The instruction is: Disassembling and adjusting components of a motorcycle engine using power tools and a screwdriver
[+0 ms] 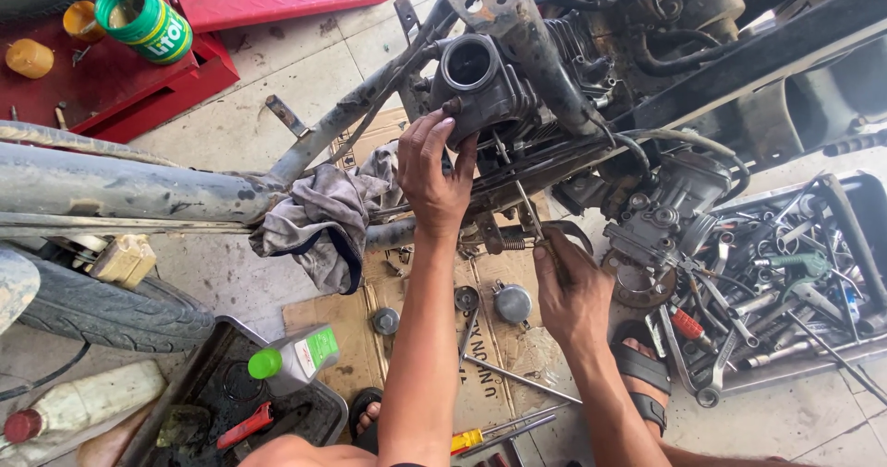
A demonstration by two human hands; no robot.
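- left hand is raised to the grimy grey metal engine cylinder of the stripped motorcycle; fingers curled half open, fingertips touching the lower rim of its round open port; no full grasp shown
- right hand sits lower, just under the engine, fingers closed around a slim dark metal part beside a small coil spring; cannot tell whether it is a tool or a fitting
- the engine cylinder hangs in the rusty frame, above the flattened brown cardboard sheet on the concrete floor
- judged: to do this well, keep the left hand bracing the cylinder steady while the right works the small part; go slow so the spring does not slip off; keep loose pieces on the cardboard
- counts: two hands; one dirty grey rag draped on the frame; two small round metal parts on the cardboard, a domed cap and a nut-like piece; one grey oil bottle with green cap in a black tray at its near left corner; one green can on the red ramp; one black tray of mixed tools at right, too many to count; one sandalled foot clearly visible
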